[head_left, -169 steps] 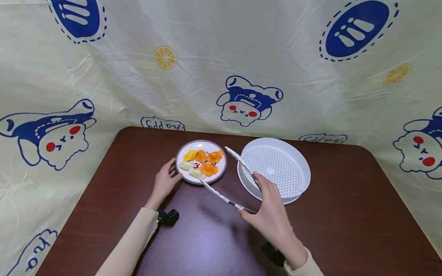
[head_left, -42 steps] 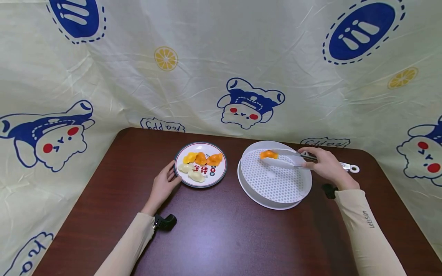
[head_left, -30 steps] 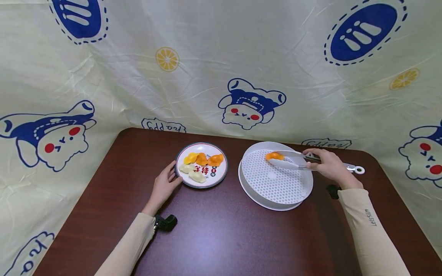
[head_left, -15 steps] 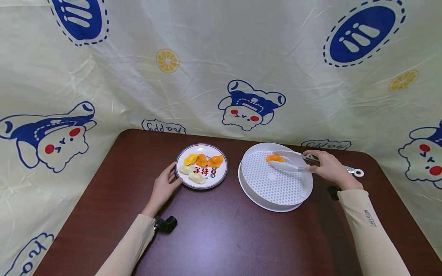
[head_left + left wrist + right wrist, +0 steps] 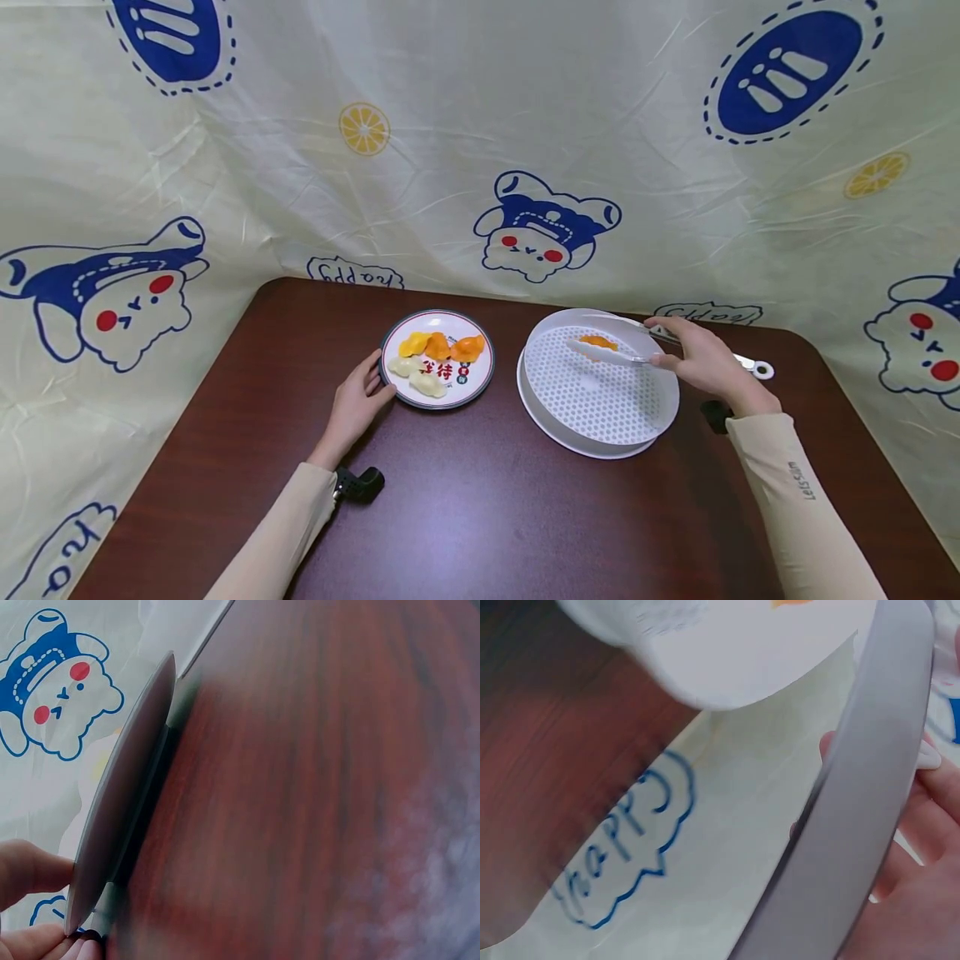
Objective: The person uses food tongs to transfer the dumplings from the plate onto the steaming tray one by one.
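My left hand (image 5: 356, 408) pinches the near-left rim of a small white plate (image 5: 432, 322). In the left wrist view, the thumb and fingertips meet at the edge of the plate (image 5: 127, 780). Several dumplings lie on it: yellow (image 5: 414, 343), orange (image 5: 468, 349) and white (image 5: 427, 383). My right hand (image 5: 705, 358) grips metal tongs (image 5: 611, 356) over a round white steamer basket (image 5: 592, 408) with a perforated floor. The tongs' arms stand spread on both sides of an orange dumpling (image 5: 601, 341) there, the nearer arm partly hiding it. The right wrist view shows one tong arm (image 5: 847, 802) close up.
A white round base (image 5: 536, 427) shows under the steamer basket, right of the plate. Both stand toward the back of a dark brown table (image 5: 442, 517). A printed cloth (image 5: 420, 217) hangs behind its back edge. Black wrist cameras (image 5: 362, 484) sit on both wrists.
An orange dumpling has gone from the plate to the steamer basket, with the right hand and tongs moving right. In the last half second the tongs have spread apart. The left hand stays put.
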Demonstrator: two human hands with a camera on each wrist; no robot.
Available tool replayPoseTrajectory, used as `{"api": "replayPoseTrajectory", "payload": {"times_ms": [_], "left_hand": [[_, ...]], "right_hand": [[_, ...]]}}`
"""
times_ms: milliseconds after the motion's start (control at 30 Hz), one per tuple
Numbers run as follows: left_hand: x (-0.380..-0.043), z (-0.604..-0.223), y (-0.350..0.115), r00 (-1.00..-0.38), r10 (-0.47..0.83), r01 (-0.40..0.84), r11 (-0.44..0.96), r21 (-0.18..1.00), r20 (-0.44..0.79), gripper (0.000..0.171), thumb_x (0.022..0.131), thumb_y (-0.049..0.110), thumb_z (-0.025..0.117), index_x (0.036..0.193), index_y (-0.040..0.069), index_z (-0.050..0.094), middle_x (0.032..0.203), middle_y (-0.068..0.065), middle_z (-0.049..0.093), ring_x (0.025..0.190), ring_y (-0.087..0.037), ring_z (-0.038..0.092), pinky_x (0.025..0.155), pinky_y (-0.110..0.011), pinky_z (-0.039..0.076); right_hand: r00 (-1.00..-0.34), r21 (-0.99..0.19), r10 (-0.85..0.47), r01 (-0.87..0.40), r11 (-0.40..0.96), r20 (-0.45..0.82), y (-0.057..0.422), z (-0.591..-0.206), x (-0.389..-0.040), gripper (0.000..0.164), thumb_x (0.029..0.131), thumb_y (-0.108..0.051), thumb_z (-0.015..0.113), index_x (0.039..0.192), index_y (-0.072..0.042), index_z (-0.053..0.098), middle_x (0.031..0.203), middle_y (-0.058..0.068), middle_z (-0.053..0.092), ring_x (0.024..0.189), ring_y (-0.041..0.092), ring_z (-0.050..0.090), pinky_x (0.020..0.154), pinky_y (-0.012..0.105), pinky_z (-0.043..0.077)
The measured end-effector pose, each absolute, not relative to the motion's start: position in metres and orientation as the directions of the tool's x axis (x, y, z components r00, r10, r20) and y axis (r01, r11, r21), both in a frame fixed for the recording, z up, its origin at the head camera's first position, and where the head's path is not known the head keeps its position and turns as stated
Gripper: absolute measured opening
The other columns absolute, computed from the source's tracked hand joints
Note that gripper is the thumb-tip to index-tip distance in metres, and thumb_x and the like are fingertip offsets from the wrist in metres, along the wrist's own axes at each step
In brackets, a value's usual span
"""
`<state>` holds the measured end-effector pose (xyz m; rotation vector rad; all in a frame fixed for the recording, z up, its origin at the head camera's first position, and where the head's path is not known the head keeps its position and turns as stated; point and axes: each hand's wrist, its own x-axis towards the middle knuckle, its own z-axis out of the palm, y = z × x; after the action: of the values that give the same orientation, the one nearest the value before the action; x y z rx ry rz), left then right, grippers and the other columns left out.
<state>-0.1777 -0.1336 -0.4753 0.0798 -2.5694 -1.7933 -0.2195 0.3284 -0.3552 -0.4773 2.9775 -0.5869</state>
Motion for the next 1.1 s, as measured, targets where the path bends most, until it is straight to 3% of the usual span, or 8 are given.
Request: {"api": "replayPoseTrajectory", "payload": {"times_ms": [300, 667, 1100], "left_hand": [[-0.176, -0.474, -0.133, -0.999, -0.039, -0.030, 0.338, 0.941, -0.018, 0.067, 0.087, 0.002, 0.063, 0.145, -0.007, 0.031, 0.147, -0.025, 0.033, 0.129, -0.034, 0.043, 0.106, -0.038, 0.040], [-0.178, -0.476, -0.135, -0.999, -0.032, -0.031, 0.341, 0.940, -0.021, 0.066, 0.088, 0.002, 0.063, 0.146, -0.007, 0.031, 0.147, -0.026, 0.033, 0.130, -0.034, 0.042, 0.107, -0.038, 0.039], [-0.179, -0.477, -0.134, -0.999, -0.036, -0.038, 0.331, 0.943, -0.028, 0.066, 0.088, 0.002, 0.063, 0.146, -0.007, 0.031, 0.148, -0.025, 0.033, 0.130, -0.034, 0.042, 0.107, -0.038, 0.039]], "right_hand": [[-0.919, -0.403, -0.395, -0.356, 0.843, -0.014, 0.288, -0.354, -0.220, 0.059, 0.084, -0.005, 0.070, 0.136, 0.005, 0.045, 0.138, 0.028, 0.043, 0.128, 0.046, 0.035, 0.106, 0.065, 0.028], [-0.824, -0.311, -0.557, -0.559, 0.768, 0.106, 0.235, -0.360, -0.225, 0.060, 0.080, -0.009, 0.076, 0.133, 0.002, 0.050, 0.131, 0.020, 0.054, 0.122, 0.038, 0.048, 0.105, 0.056, 0.036], [-0.820, -0.265, -0.572, -0.558, 0.787, 0.026, 0.200, -0.364, -0.239, 0.061, 0.084, -0.013, 0.072, 0.137, 0.000, 0.048, 0.134, 0.017, 0.053, 0.125, 0.035, 0.046, 0.109, 0.055, 0.031]]}}
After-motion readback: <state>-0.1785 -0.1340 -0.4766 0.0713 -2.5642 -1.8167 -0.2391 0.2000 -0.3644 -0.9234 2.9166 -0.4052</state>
